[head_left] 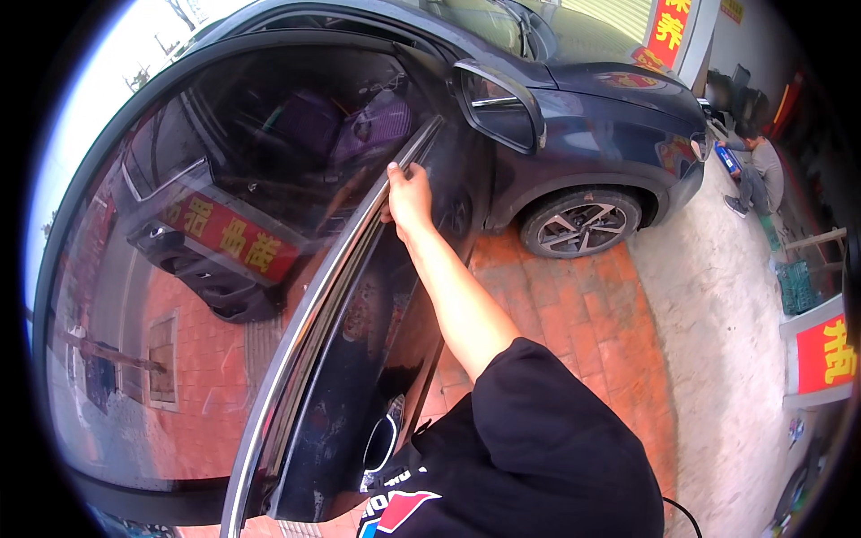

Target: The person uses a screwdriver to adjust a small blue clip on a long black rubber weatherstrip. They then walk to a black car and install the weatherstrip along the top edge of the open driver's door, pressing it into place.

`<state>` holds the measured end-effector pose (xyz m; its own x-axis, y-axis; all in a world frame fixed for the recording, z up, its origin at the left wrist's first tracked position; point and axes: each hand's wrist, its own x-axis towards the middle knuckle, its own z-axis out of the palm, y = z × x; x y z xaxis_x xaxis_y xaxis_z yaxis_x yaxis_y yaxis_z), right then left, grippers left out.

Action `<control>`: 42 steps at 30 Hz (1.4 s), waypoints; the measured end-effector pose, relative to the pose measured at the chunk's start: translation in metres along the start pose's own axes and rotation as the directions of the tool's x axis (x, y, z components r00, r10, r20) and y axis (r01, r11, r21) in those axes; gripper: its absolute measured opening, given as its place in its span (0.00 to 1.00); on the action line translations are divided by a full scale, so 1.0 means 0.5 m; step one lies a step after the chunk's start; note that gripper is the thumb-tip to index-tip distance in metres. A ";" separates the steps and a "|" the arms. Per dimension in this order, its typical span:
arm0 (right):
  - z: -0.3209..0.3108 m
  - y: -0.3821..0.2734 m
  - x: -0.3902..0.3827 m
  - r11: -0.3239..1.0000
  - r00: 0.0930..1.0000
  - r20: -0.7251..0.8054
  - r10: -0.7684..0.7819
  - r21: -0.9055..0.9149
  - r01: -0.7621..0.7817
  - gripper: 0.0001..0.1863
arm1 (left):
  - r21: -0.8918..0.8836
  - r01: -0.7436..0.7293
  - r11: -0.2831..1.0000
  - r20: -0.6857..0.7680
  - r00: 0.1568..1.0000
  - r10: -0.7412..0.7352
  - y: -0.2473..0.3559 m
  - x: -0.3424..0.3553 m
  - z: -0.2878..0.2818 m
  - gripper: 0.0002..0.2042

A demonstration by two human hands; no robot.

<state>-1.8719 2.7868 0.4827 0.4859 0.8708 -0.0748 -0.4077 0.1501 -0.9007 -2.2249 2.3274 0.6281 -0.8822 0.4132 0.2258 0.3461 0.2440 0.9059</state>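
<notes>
My right hand (409,195) reaches up from a black short sleeve to the dark car door (354,350). Its fingers are closed around the long chrome window trim strip (302,321) near its front end, with the thumb on top. Below that point, a narrow dark gap with layered edges runs along the strip. Beyond the strip, the tinted door window (134,296) is raised and reflects red paving and a banner. A chrome-edged oval door handle (380,445) sits low on the door, close to my shirt. My left hand is out of view.
Ahead of my hand are the side mirror (499,106) and the front wheel (583,222). Red brick paving (574,341) meets pale concrete (717,359). A crouching person (759,175) is at the far right, near a green crate (796,287) and a red sign (823,356).
</notes>
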 end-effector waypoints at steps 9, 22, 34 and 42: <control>-0.002 -0.004 0.000 0.974 0.975 0.219 0.045 0.207 -0.092 0.14 | -0.020 -0.150 0.988 -0.042 0.988 0.149 0.076 -0.007 0.041 0.18; 0.028 0.025 -0.029 0.975 0.997 0.077 -0.007 -0.221 0.024 0.28 | -0.095 -0.164 0.982 0.053 0.984 0.170 -0.090 0.042 -0.052 0.20; 0.025 -0.003 -0.042 0.760 0.992 0.007 -0.127 -0.642 0.102 0.34 | -0.072 -0.181 0.981 0.150 0.970 0.190 -0.094 0.050 -0.061 0.20; 0.014 -0.016 -0.011 0.658 0.988 -0.023 -0.150 -0.749 0.083 0.40 | 0.065 -0.242 0.968 0.153 0.961 0.230 -0.013 0.035 0.021 0.19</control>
<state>-1.8768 2.7841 0.4935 0.5588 0.8277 0.0514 0.3510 -0.1799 -0.9189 -2.2392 2.3424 0.6225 -0.7194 0.5874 0.3707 0.5696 0.1936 0.7988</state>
